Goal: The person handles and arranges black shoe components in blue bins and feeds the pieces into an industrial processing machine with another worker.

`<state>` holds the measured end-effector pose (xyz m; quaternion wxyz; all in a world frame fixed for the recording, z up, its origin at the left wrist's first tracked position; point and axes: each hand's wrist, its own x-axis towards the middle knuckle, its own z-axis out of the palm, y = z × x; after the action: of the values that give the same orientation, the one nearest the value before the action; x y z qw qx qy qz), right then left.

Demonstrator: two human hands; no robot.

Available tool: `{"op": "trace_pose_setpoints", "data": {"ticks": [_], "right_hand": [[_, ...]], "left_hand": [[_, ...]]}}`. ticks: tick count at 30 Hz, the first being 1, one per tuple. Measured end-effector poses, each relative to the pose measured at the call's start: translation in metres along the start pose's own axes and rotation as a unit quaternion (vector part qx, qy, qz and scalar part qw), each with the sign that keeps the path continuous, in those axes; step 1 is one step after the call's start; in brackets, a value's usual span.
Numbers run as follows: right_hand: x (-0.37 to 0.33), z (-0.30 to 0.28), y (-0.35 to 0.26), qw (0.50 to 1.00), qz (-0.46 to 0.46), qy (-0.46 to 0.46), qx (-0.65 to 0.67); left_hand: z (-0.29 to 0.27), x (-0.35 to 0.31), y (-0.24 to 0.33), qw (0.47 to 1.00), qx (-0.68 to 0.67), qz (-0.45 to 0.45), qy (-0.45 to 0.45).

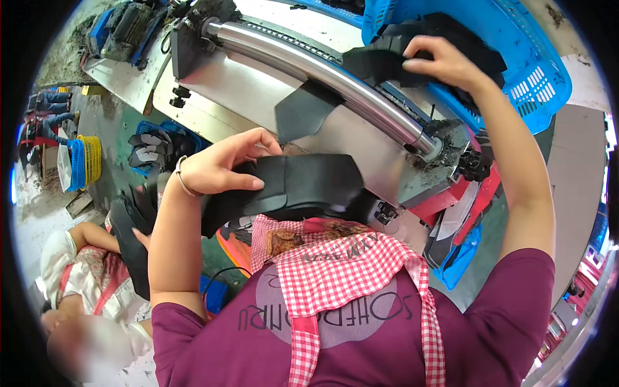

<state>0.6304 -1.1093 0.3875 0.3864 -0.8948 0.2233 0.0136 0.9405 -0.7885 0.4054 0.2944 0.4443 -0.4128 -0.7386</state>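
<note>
My left hand is closed round a stack of black leather-like pieces, thumb on top, in front of the machine. Another flat black piece lies on the machine's metal plate, its far edge under the long steel roller. Up at the far right, my right hand is curled with thumb and forefinger at a black cut piece, pinching it above the blue plastic basket. More black pieces lie heaped in that basket, partly hidden behind my hand.
A black knob juts from the roller's right end, with dusty fittings around it. At left a co-worker's arm reaches toward more black pieces. A blue crate of cut pieces stands on the green floor.
</note>
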Motion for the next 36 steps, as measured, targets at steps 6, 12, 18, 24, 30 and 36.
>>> {"op": "trace_pose_setpoints", "data": {"ticks": [6,12,18,24,30,36], "right_hand": [[0.018,-0.018,-0.024,0.95,-0.181,0.23,-0.107],[-0.005,0.028,0.006,0.992,0.062,-0.029,0.109],[0.008,-0.018,0.003,0.939,-0.111,0.29,-0.146],[-0.008,0.041,0.01,0.999,-0.047,-0.011,-0.021],[-0.038,-0.004,-0.02,0.975,0.094,0.161,0.119],[-0.132,-0.033,-0.143,0.896,0.134,0.401,-0.14]], "left_hand": [[0.004,0.054,-0.016,0.945,0.307,-0.024,0.111],[0.0,0.027,0.002,0.988,0.139,-0.018,0.06],[0.007,0.059,-0.013,0.964,0.256,-0.029,0.072],[0.038,0.06,-0.009,0.803,0.425,0.197,0.368],[0.084,0.034,-0.103,0.879,0.391,0.172,0.213],[0.108,0.081,-0.168,0.827,0.549,0.051,0.112]]}}
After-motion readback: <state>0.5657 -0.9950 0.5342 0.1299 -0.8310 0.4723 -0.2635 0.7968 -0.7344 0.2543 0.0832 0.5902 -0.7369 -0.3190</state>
